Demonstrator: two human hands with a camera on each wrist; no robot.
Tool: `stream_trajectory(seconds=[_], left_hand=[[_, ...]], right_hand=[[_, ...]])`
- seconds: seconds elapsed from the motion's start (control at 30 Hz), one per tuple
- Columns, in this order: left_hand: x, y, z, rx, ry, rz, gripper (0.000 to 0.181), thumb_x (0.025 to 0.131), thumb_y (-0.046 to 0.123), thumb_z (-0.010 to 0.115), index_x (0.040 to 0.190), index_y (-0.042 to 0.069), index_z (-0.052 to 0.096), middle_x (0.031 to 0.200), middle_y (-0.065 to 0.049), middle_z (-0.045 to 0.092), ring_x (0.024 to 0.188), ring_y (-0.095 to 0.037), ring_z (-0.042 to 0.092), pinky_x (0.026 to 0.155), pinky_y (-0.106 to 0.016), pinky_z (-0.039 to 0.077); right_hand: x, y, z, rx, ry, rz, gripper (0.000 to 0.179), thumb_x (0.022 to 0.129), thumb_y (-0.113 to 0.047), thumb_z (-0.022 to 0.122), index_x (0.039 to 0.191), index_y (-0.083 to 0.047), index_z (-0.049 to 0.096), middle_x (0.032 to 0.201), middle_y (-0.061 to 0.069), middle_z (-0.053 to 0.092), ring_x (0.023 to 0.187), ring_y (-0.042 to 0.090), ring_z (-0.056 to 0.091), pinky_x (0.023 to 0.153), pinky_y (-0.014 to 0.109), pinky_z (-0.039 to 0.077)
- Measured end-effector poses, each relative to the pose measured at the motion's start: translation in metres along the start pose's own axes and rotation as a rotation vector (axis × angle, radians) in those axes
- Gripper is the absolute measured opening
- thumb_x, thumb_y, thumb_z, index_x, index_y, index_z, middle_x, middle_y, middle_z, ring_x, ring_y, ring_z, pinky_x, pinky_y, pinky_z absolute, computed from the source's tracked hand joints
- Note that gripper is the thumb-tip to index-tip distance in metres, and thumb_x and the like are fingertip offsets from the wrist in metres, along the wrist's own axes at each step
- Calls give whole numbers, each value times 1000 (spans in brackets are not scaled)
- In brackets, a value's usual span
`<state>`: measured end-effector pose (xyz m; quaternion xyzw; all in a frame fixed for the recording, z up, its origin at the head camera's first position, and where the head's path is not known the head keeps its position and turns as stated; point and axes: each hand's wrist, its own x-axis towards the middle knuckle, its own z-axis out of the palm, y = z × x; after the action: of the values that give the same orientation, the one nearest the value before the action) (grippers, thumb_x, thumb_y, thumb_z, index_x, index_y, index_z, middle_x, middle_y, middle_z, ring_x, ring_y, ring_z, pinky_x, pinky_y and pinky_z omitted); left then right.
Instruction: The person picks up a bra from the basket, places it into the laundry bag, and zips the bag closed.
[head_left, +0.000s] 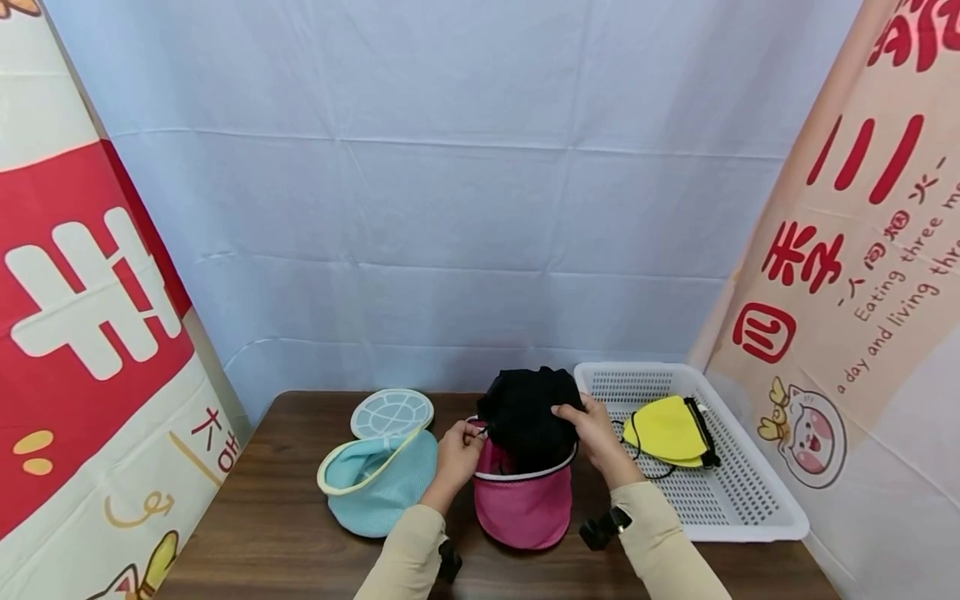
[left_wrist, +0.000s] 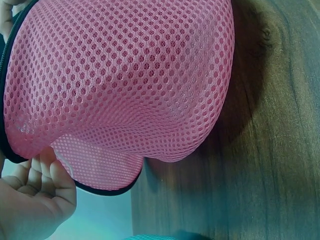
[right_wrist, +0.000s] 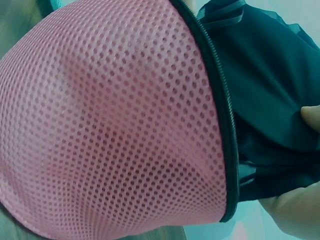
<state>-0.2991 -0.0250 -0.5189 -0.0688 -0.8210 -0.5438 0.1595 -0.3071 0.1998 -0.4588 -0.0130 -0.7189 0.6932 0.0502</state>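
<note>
A pink mesh laundry bag (head_left: 522, 508) with a zipped black rim stands on the table, its mouth open. Bunched black cloth (head_left: 528, 408) rises out of that mouth. My right hand (head_left: 596, 429) grips the cloth from the right, thumb on its near face; thin straps show on the cloth (right_wrist: 272, 75) in the right wrist view. On the other side, my left hand (head_left: 456, 457) pinches the bag's rim with curled fingers, close against the cloth. Part of the mesh lid (left_wrist: 102, 165) hangs behind these fingers in the left wrist view. The cloth's lower part is hidden inside the bag.
Left of the pink bag, a light-blue mesh bag (head_left: 382, 500) sits open with its round lid (head_left: 392, 414) folded back. On the right, a white plastic basket (head_left: 738, 508) holds a yellow drawstring pouch (head_left: 663, 432) with black cord. A pale curtain (head_left: 450, 208) hangs behind the table (head_left: 262, 517).
</note>
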Motion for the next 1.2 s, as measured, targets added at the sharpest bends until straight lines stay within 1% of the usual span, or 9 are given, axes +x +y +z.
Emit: stream_trajectory(seconds=[0.2, 0.33, 0.43, 0.5, 0.67, 0.8, 0.93, 1.03, 1.2], left_hand=[[2, 4, 0, -14, -9, -2, 7, 83, 4, 63, 80, 3, 57, 64, 3, 48, 57, -8, 43, 53, -25, 38], [2, 4, 0, 2, 3, -4, 10, 83, 4, 64, 78, 6, 56, 63, 3, 47, 57, -9, 43, 53, -26, 38], [2, 3, 1, 16, 8, -10, 10, 83, 3, 64, 77, 7, 56, 63, 4, 46, 58, -9, 43, 54, -26, 38], [2, 2, 1, 20, 10, -17, 10, 83, 3, 63, 77, 6, 56, 63, 4, 47, 58, -10, 44, 55, -27, 38], [2, 3, 1, 28, 17, -22, 8, 83, 3, 63, 78, 6, 58, 64, 4, 48, 59, -11, 45, 56, -27, 38], [2, 3, 2, 29, 13, -10, 7, 82, 4, 63, 78, 6, 58, 64, 4, 49, 58, -10, 45, 55, -27, 39], [1, 5, 2, 22, 3, -17, 8, 82, 5, 63, 78, 7, 57, 64, 4, 50, 57, -9, 45, 54, -26, 39], [1, 6, 3, 13, 7, -12, 8, 82, 4, 62, 77, 7, 57, 64, 4, 49, 57, -9, 45, 53, -25, 39], [1, 7, 4, 13, 29, 7, 8, 82, 3, 63, 78, 6, 57, 64, 4, 50, 56, -8, 45, 53, -25, 39]], right_hand=[[0, 3, -8, -46, -19, -23, 33, 84, -7, 64, 112, 9, 60, 119, 20, 55, 97, 21, 56, 78, 29, 47], [-3, 5, -12, -113, -35, -30, 31, 83, -6, 64, 111, 8, 61, 117, 20, 57, 100, 26, 55, 79, 31, 46], [-5, 6, -14, -198, -51, -49, 33, 83, -6, 64, 113, 7, 61, 117, 21, 58, 104, 29, 54, 82, 34, 45], [-6, 7, -14, -244, -55, -67, 31, 83, -7, 65, 111, 6, 62, 115, 21, 59, 104, 30, 54, 83, 36, 45], [-6, 10, -16, -359, -91, -115, 28, 83, -10, 67, 107, 3, 64, 110, 16, 61, 99, 26, 55, 81, 35, 45], [-5, 12, -18, -402, -146, -143, 31, 82, -8, 68, 112, 1, 61, 109, 15, 61, 96, 24, 57, 81, 35, 45], [-6, 12, -19, -439, -188, -161, 33, 81, -8, 70, 111, 1, 61, 106, 14, 62, 94, 24, 57, 79, 35, 46], [-6, 12, -19, -475, -233, -168, 31, 82, -10, 69, 110, 1, 63, 104, 13, 63, 92, 23, 58, 78, 35, 46], [-8, 9, -17, -498, -315, -161, 26, 86, -10, 64, 108, 3, 64, 103, 14, 64, 92, 24, 59, 79, 38, 47]])
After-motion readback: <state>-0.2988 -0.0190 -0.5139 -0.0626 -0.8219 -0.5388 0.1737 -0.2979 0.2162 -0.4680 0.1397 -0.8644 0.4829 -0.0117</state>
